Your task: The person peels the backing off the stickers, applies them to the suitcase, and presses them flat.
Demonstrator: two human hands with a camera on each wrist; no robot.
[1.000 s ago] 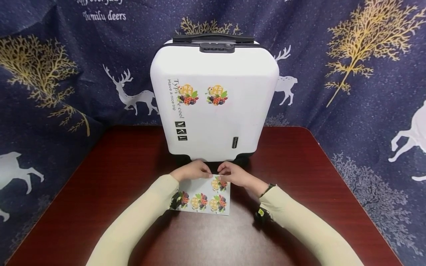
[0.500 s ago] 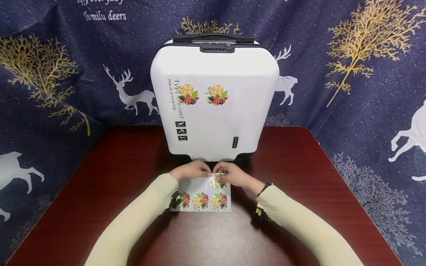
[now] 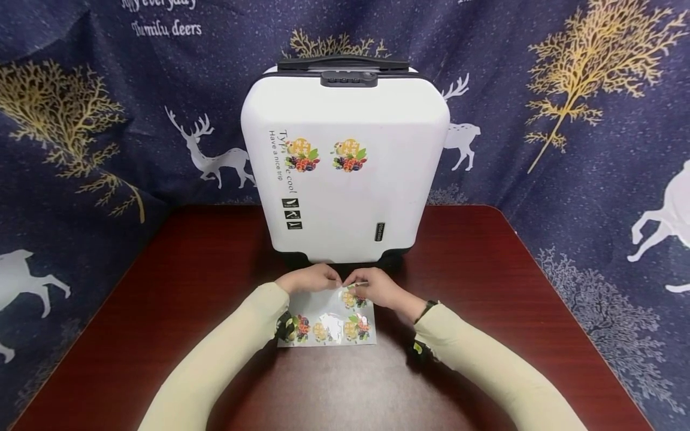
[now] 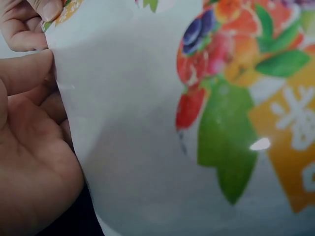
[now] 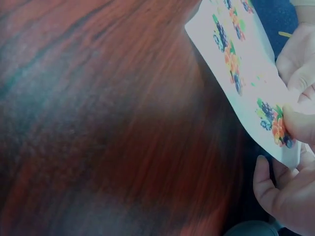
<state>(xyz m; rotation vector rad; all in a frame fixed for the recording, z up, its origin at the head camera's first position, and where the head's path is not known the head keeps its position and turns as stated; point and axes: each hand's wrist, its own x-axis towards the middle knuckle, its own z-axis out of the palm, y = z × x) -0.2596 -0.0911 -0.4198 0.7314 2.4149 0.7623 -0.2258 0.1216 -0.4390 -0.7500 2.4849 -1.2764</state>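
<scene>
A white sheet of fruit-print stickers (image 3: 336, 302) is held up at its far edge in front of the suitcase. My left hand (image 3: 311, 278) pinches that edge between thumb and fingers near its middle. Close beside it, my right hand (image 3: 380, 288) grips the sheet at its far right corner, thumb over a fruit sticker (image 5: 270, 120). In the left wrist view a bare white patch of the sheet (image 4: 118, 113) lies beside the left hand (image 4: 34, 128). The white suitcase (image 3: 345, 203) stands upright behind, with two matching fruit stickers (image 3: 350, 155) on its upper front.
A dark red wooden table (image 3: 458, 359) carries everything. Behind the suitcase hangs a dark blue cloth (image 3: 215, 72) with white deer and gold trees. Black wheels (image 3: 392, 261) show at the suitcase's base, just beyond the hands.
My right hand has shifted slightly left, its fingertips closer to my left hand. The sheet has tilted a little, and a bright glare now covers one lower sticker.
</scene>
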